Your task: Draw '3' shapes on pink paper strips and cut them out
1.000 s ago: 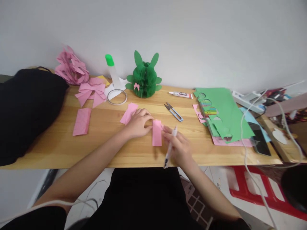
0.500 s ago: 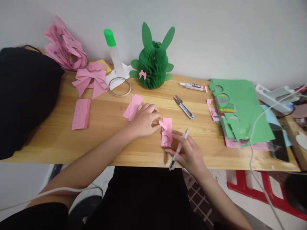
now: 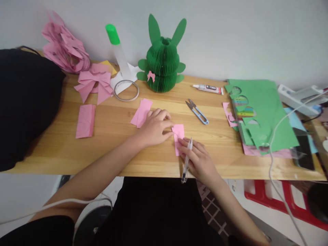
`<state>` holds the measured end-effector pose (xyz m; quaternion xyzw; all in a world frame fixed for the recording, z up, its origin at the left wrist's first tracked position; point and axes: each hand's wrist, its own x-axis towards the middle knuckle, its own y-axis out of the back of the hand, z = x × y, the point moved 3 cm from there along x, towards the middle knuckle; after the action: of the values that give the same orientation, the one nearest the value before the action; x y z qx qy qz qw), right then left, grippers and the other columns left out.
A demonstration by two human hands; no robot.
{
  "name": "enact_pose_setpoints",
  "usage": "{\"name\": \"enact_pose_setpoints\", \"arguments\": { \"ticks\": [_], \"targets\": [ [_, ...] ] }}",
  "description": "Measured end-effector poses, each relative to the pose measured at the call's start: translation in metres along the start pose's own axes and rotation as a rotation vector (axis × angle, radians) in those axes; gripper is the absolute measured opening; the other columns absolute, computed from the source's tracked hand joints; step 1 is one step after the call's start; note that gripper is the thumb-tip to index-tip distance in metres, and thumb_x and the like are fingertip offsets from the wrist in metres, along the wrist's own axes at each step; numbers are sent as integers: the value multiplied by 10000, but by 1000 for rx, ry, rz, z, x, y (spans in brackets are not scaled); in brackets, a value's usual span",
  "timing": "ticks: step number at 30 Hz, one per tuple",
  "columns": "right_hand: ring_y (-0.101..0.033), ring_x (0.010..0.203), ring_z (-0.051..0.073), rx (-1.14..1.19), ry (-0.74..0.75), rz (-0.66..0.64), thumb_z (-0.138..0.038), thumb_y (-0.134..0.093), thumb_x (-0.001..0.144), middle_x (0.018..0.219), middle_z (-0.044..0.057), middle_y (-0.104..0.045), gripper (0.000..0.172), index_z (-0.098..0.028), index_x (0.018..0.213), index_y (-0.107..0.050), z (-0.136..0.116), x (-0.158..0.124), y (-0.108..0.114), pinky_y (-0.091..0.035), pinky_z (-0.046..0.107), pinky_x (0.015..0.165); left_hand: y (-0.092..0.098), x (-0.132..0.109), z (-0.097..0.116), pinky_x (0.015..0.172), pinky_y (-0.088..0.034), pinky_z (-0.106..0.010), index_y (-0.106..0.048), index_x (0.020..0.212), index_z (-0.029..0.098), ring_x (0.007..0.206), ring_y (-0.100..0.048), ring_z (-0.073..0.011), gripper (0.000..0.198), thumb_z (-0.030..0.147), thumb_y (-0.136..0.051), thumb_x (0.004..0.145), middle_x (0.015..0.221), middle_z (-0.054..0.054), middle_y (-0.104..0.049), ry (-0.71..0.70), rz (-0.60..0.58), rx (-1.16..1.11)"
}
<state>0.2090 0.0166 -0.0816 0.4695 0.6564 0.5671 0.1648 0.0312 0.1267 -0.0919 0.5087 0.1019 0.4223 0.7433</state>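
A small pink paper strip [image 3: 178, 129] lies on the table between my hands, with a cut-out shape of the same pink on top. My left hand [image 3: 156, 129] pinches at the strip's upper left edge with thumb and forefinger. From the right, my right hand [image 3: 202, 161] presses fingertips on the strip while holding a clear pen [image 3: 186, 164], its tip pointing up and away. Two overlapping pink slips [image 3: 141, 112] rest beside my left hand's knuckles. Further left is a stack of pink rectangles [image 3: 85, 121] with drawn curved lines.
Beyond my hands stand a green honeycomb paper rabbit [image 3: 164, 65] and a green-capped glue bottle [image 3: 118, 51]. Blue thread snips [image 3: 197, 112], a glue tube [image 3: 208, 89], a tape roll [image 3: 126, 90] and a pink bow [image 3: 95, 82] lie around. Green sheets [image 3: 266, 112] and a cable [image 3: 271, 150] are right.
My right hand has moved left over the strip, the pen turning more upright. The cut-out on the strip now lies flatter. My left hand has barely moved; the view has shifted slightly.
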Motion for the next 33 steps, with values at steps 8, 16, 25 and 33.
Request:
{"name": "enact_pose_setpoints", "arguments": {
  "ticks": [8, 16, 25, 33],
  "targets": [
    [-687, 1095, 296, -36, -68, 83, -154, -542, 939, 1234, 113, -727, 427, -236, 1358, -518, -5, -1, -5, -566, 473, 876, 0, -1, 1, 840, -346, -398, -751, 891, 204, 1002, -527, -250, 200, 391, -782, 826, 1003, -61, -633, -10, 44, 32],
    [-685, 1066, 290, -58, -65, 90, -147, -554, 924, 1214, 142, -728, 303, -199, 1220, -586, -9, 0, -6, -566, 459, 859, 0, -3, 9, 817, -337, -384, -722, 702, 198, 919, -512, -213, 249, 310, -681, 920, 917, -39, -653, -184, 112, 119],
    [-674, 1105, 308, -49, -77, 92, -132, -551, 893, 1240, 162, -716, 264, -191, 1143, -609, -8, -6, -12, -556, 481, 883, -1, -6, 16, 747, -340, -363, -712, 726, 177, 811, -511, -189, 334, 283, -548, 997, 794, -39, -652, -187, 95, 204],
    [-659, 1172, 300, 22, -97, 79, -126, -523, 899, 1268, 146, -704, 386, -221, 1272, -554, -8, -4, -8, -562, 487, 902, 0, -4, 11, 760, -347, -355, -738, 765, 190, 816, -544, -194, 231, 329, -656, 931, 766, -31, -640, -112, 110, 162]
  ]
}}
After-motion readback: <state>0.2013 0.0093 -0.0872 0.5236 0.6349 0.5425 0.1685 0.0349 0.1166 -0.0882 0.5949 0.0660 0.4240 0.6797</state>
